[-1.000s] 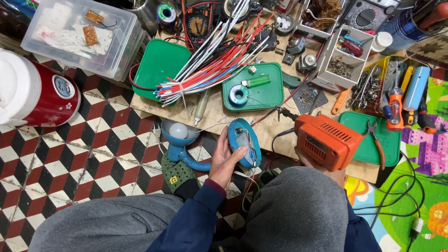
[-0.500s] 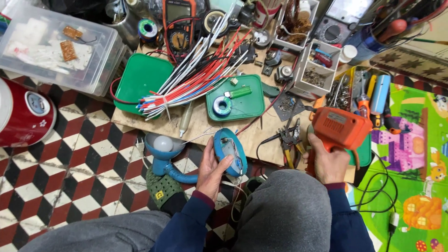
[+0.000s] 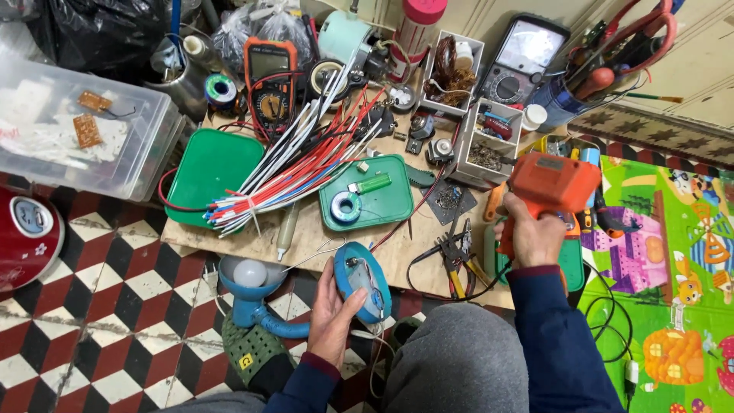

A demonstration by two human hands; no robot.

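Note:
My left hand (image 3: 333, 313) holds a blue oval lamp base (image 3: 362, 280), opened up with wires and a small board showing inside. A blue gooseneck leads from it down to a lamp head with a white bulb (image 3: 249, 273) near the floor. My right hand (image 3: 533, 237) grips the handle of an orange gun-shaped tool (image 3: 549, 186), raised above the right side of the low wooden board (image 3: 321, 237). A black cord runs from the tool toward the floor.
On the board lie two green lids (image 3: 214, 174), a bundle of red and white wires (image 3: 298, 168), a solder spool (image 3: 345, 206), pliers (image 3: 456, 260), two meters (image 3: 271, 76) and small parts boxes (image 3: 485, 145). A clear plastic bin (image 3: 76, 138) stands at left; a coloured play mat (image 3: 665, 268) at right.
My right hand has lifted the orange tool up and to the right, off the board. The left hand keeps the blue lamp base, tilted slightly. The view has shifted toward the wall.

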